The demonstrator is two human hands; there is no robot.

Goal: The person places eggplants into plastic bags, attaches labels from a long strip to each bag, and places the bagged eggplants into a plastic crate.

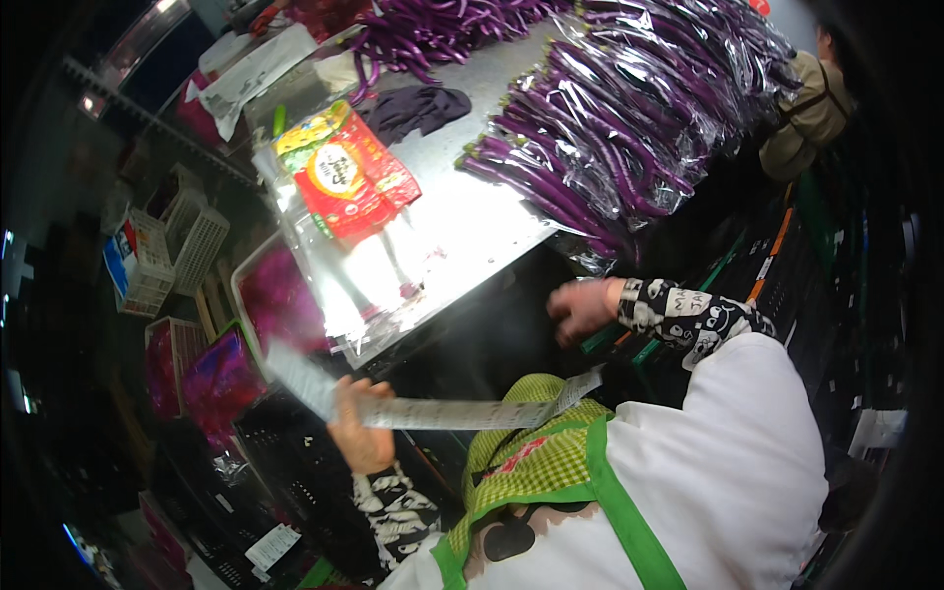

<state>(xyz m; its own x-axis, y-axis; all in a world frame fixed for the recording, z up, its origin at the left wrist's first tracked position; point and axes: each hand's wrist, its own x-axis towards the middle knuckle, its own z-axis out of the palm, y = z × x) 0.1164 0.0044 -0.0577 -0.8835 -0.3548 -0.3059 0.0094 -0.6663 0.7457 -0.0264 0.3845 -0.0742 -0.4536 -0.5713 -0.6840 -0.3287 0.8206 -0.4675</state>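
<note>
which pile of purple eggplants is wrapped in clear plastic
The right-hand pile of eggplants, nearest the right hand, lies in shiny clear bags. The far pile at the table's back edge lies loose, unwrapped.

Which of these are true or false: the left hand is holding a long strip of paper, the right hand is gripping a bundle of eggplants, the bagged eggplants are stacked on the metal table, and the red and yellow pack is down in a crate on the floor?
1. The left hand holds a long paper strip. True.
2. The right hand grips a bundle of eggplants. False: it hangs empty below the table edge, touching no eggplants.
3. The bagged purple eggplants are piled on the metal table. True.
4. The red and yellow pack lies in a crate on the floor. False: it lies on the table, atop clear plastic bags.
</note>
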